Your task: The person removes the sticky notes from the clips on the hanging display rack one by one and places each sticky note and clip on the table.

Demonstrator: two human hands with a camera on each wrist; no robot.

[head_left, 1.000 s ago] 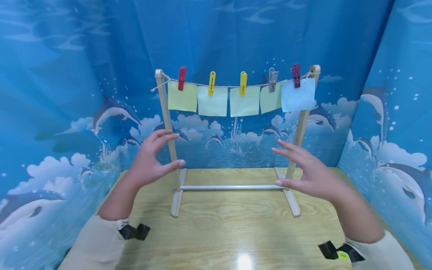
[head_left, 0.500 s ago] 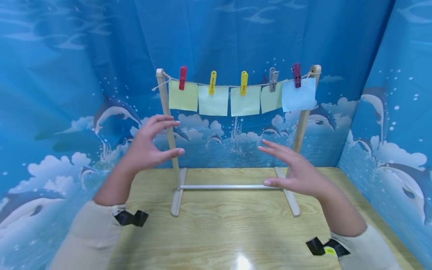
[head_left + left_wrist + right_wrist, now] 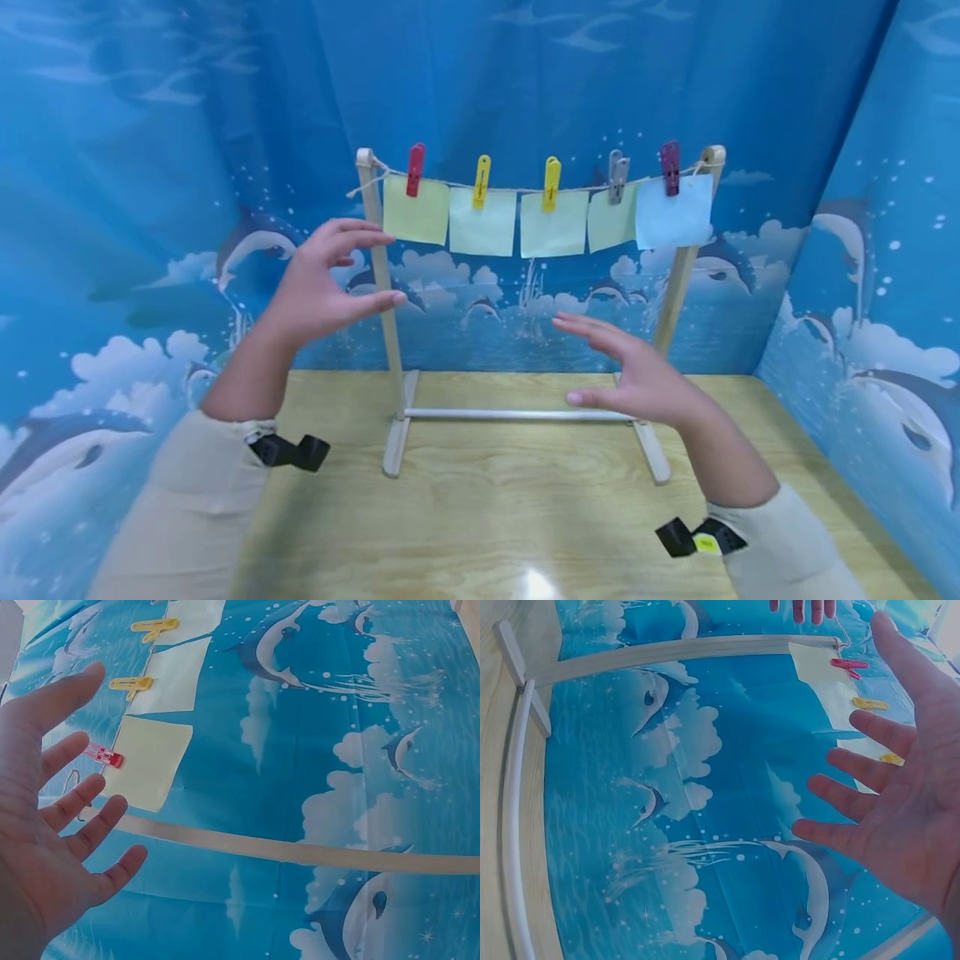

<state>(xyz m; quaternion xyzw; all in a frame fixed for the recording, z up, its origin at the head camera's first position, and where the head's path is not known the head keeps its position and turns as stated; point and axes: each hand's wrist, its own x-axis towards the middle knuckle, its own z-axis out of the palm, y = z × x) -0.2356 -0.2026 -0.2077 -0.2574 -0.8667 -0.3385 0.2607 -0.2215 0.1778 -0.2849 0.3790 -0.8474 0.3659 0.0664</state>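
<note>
My left hand (image 3: 318, 279) is held up empty near the left post (image 3: 387, 317), its fingers apart and the thumb pointing right. In the left wrist view, the spread fingers (image 3: 101, 825) appear apart from a red clothespin (image 3: 105, 755) and a yellow-green paper (image 3: 150, 761). My right hand (image 3: 637, 375), also empty, hovers in front of the right post (image 3: 678, 292) with its fingers extended. Above the hands, a string carries several paper squares. Yellow clothespins (image 3: 482, 182) clip the middle ones, a grey clothespin (image 3: 617, 179) a green one, a purple clothespin (image 3: 670, 168) the blue paper (image 3: 675, 218).
The wooden stand has feet (image 3: 396, 446) on the wood-grain table (image 3: 480, 517), joined by a white crossbar (image 3: 510, 414). A blue dolphin-print curtain (image 3: 525, 83) rises behind and at both sides.
My left hand has risen toward the height of the hanging papers. The right hand has moved left and slightly up. The papers and clothespins stay clipped, while the head view has shifted slightly.
</note>
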